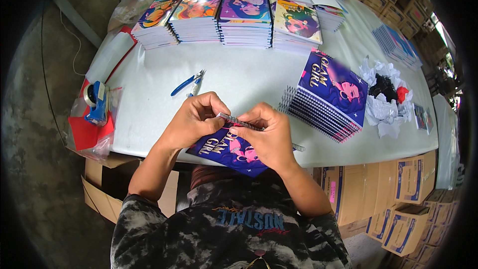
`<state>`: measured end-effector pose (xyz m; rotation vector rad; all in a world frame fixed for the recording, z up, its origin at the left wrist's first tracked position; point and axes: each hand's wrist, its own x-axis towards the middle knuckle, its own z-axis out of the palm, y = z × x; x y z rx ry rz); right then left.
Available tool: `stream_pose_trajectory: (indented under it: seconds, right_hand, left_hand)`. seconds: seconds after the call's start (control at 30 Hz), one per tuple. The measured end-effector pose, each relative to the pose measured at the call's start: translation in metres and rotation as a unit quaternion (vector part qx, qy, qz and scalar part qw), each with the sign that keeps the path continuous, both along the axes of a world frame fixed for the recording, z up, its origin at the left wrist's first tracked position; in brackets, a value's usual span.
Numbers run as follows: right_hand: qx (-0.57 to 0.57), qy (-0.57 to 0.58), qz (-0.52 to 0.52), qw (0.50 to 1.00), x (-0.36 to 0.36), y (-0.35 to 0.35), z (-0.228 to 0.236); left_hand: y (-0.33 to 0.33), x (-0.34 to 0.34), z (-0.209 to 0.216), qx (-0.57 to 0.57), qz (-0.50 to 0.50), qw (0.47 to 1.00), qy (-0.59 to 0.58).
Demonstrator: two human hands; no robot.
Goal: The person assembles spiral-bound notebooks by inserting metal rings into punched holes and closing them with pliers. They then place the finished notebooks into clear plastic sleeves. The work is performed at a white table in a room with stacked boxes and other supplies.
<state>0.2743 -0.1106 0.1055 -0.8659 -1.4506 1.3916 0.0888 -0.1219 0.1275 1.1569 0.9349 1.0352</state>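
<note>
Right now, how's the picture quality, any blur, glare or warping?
Head view: strong fisheye, the white table's edges bow and the corners go black; daylight blows out at the upper right; the hands and the purple notebook are sharp; the far stacks are slightly soft.

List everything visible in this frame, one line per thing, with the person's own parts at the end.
held notebook: one, purple cover, at the table's near edge between both hands
spiral wire: one, dark, along the held notebook's top edge, pinched by the fingers
bound notebook stack: one stack, purple covers, right of the hands
notebook piles: several, multicoloured covers, far side of the table
pliers: one, blue handles, beyond the left hand
tape dispenser: one, blue, table's left edge
paper scraps: a heap, white with black and red bits, far right
cardboard boxes: several, brown, below the table at right
table: one, white
left hand: on the wire
right hand: on the wire
</note>
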Motion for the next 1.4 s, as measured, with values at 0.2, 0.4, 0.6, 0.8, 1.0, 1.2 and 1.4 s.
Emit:
stream_pose_trajectory:
  seconds: [0.2,0.4,0.6,0.8,1.0,1.2,1.4]
  right_hand:
    - [0.089,-0.074,-0.047,0.992,-0.003,-0.001,0.003]
    - [0.140,0.185,-0.194,0.953,0.033,0.021,0.011]
    - [0.202,0.362,-0.334,0.847,0.089,0.045,0.027]
    - [0.165,0.044,-0.514,0.841,0.158,0.027,-0.005]
    - [0.073,-0.260,-0.448,0.852,0.208,0.010,-0.023]
    - [0.056,-0.178,-0.280,0.942,0.231,0.016,-0.031]
    - [-0.042,-0.086,-0.240,0.966,0.254,0.023,-0.009]
  left_hand:
    - [0.013,0.000,-0.009,0.027,-0.006,0.997,0.076]
    - [0.040,0.003,0.031,0.215,0.119,0.941,0.231]
    - [0.062,0.083,-0.017,0.073,0.077,0.994,0.001]
    - [0.108,0.150,-0.001,0.107,0.130,0.978,0.121]
    - [0.110,0.177,-0.039,0.310,0.274,0.834,0.364]
    - [0.106,0.194,-0.064,0.133,0.350,0.900,0.221]
    - [0.108,0.195,-0.042,0.097,0.360,0.899,0.230]
